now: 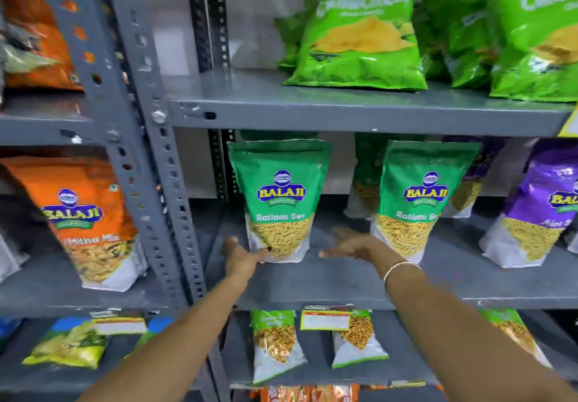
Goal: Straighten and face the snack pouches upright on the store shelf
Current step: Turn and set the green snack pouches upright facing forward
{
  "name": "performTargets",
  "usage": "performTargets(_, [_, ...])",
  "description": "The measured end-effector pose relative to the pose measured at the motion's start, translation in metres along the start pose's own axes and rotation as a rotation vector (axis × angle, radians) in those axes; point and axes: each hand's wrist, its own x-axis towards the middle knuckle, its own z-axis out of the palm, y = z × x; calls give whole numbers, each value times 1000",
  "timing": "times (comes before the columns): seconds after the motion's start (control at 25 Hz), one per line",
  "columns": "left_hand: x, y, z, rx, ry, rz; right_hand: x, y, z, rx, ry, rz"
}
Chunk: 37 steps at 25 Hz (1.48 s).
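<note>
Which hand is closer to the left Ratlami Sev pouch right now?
Left. The left hand is at the bottom left corner of the left Ratlami Sev pouch, fingertips touching its base. The right hand hovers open just right of it, apart, between the two green pouches.

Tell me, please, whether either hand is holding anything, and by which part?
Nothing is gripped. The left hand only touches the green Ratlami Sev pouch at its bottom left corner; the right hand is open and blurred.

Your arms: both were bare from the frame's lower edge up to the hands, with no sleeves showing.
Your left hand (242, 256): it wore no ring or glove.
Your right hand (353, 245): it was blurred and ungloved.
Your right wrist: you wore one thin, pale metal bangle (398, 268).
</note>
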Motion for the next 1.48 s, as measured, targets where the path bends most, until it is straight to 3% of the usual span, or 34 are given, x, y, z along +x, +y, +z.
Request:
performTargets(0.12, [31,9,-13,-23,-152,117,17,-25,28,459,130,-157])
performTargets(0.24, [45,6,-8,0,-344,96,35,-30,44,643,141,-229])
performTargets(0.32, [43,2,-5,33,-317,84,39,-30,55,713,197,-255])
performTargets(0.6, [6,-1,-25,129,-328,151,6,-17,75,619,283,-264])
performTargets(1.48, [-24,-3,-37,266,-371,212,-30,-13,73,460,178,-251])
